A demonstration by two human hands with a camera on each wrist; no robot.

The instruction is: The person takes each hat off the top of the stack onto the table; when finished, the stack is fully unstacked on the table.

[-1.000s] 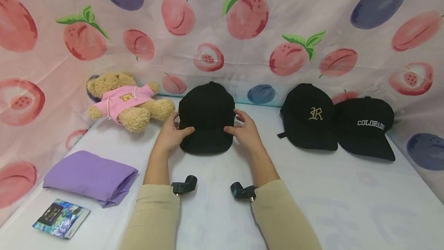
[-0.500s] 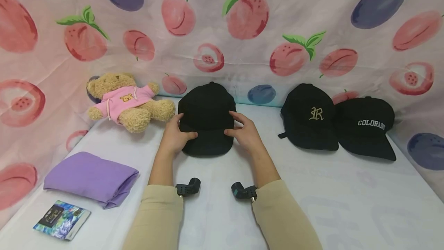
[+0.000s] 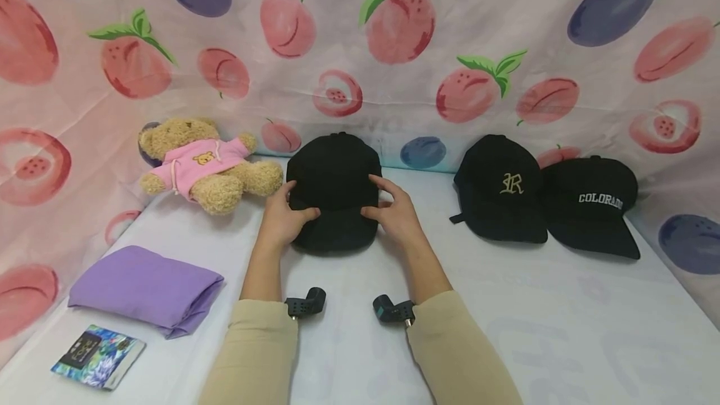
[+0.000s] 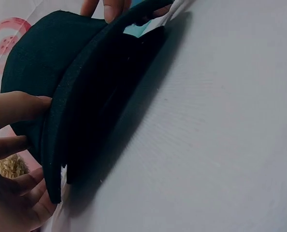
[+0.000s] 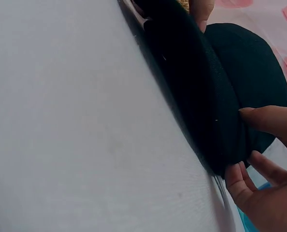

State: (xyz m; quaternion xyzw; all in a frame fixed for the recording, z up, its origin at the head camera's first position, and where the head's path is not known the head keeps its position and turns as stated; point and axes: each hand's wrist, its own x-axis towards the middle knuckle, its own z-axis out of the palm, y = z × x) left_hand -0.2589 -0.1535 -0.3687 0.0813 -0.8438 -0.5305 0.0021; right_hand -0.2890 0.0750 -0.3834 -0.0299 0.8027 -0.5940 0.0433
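A plain black baseball cap point(image 3: 335, 174) stands in the middle of the table in the head view, its brim toward me. My left hand point(image 3: 280, 217) pinches the left side of the brim, thumb on top and other fingers around the edge. On the right side, my right hand point(image 3: 400, 214) holds the brim in the same way. The left wrist view shows the left thumb point(image 4: 25, 108) where brim meets crown, with fingertips at the brim's edge. In the right wrist view, the right thumb point(image 5: 266, 118) presses the brim and the fingers curl below. The cap's back is hidden.
On the right stand a black cap point(image 3: 495, 205) with a gold letter and a black COLORADO cap point(image 3: 590, 217), touching. A teddy bear point(image 3: 205, 164) in pink lies left, above a folded purple cloth point(image 3: 143, 289) and a colourful packet point(image 3: 98, 357). Fruit-patterned fabric point(image 3: 337, 30) hangs behind.
My left hand has shifted slightly right and its thumb sits farther in on the brim. The right fingers have moved inward over the cap's side. The brim has come very slightly nearer.
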